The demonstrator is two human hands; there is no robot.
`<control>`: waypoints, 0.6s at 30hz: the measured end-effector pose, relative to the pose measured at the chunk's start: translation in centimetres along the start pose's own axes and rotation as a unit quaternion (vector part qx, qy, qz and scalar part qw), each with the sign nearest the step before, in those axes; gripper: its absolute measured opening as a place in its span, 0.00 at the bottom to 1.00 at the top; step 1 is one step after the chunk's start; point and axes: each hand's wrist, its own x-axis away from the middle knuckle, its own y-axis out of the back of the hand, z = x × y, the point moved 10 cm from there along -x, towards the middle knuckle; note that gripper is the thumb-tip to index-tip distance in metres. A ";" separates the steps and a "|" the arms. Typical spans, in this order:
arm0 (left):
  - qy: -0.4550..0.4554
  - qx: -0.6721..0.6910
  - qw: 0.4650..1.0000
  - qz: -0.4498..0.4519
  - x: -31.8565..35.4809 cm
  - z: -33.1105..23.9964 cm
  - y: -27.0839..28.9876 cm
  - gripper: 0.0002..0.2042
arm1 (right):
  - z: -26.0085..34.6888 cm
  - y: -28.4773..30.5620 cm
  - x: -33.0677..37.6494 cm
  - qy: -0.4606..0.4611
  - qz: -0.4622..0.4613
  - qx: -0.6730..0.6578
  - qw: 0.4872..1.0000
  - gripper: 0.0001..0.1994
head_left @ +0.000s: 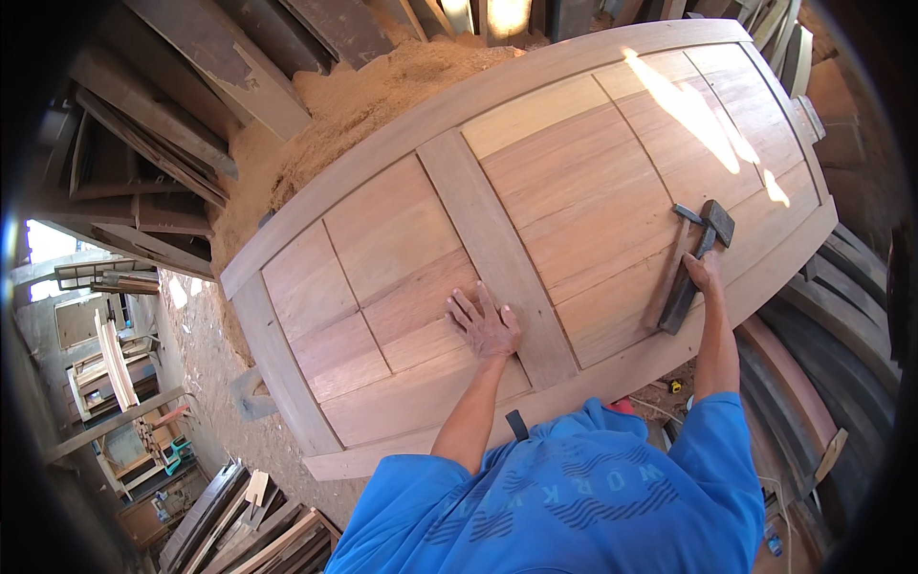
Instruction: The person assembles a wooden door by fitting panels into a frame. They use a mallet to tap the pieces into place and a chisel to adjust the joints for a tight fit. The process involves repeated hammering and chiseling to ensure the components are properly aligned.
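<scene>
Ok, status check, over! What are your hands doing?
Left hand flat on the door, fingers spread. Right hand on the hammer lying on the door. Sawdust pile behind, nothing blocking.

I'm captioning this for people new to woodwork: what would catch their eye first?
A big pale wooden door lies flat across the middle, streaked by sunlight. The left hand presses flat on its cross rail, while the right hand grips a dark hammer near the right edge. Sawdust heaps behind it.

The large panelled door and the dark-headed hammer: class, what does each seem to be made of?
Large panelled door: bare, unvarnished wood, with pale grain and visible joints. Dark-headed hammer under the right hand: dull dark head, probably metal; dark handle, possibly wood.
</scene>
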 end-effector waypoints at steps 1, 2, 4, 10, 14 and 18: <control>0.002 -0.003 1.000 0.001 0.0 0.1 0.0 0.38 | 0.0 0.0 0.1 0.000 0.001 -0.001 1.000 0.37; 0.004 -0.006 1.000 0.001 0.0 0.1 -0.1 0.38 | 0.0 0.0 0.2 0.000 0.001 -0.001 1.000 0.37; 0.004 -0.008 1.000 0.005 0.0 0.1 -0.1 0.38 | 0.4 0.1 0.4 0.002 0.000 0.005 1.000 0.37; 0.007 -0.011 1.000 0.001 0.1 0.1 -0.1 0.39 | 0.2 0.2 0.2 0.022 -0.022 0.029 0.999 0.37; -0.001 -0.007 1.000 -0.018 0.1 0.1 0.1 0.39 | 0.9 -0.2 0.1 0.026 0.013 0.001 1.000 0.36; -0.012 -0.013 0.999 -0.033 0.3 -0.1 0.2 0.38 | 0.5 -0.5 -0.3 0.043 -0.008 0.017 0.999 0.36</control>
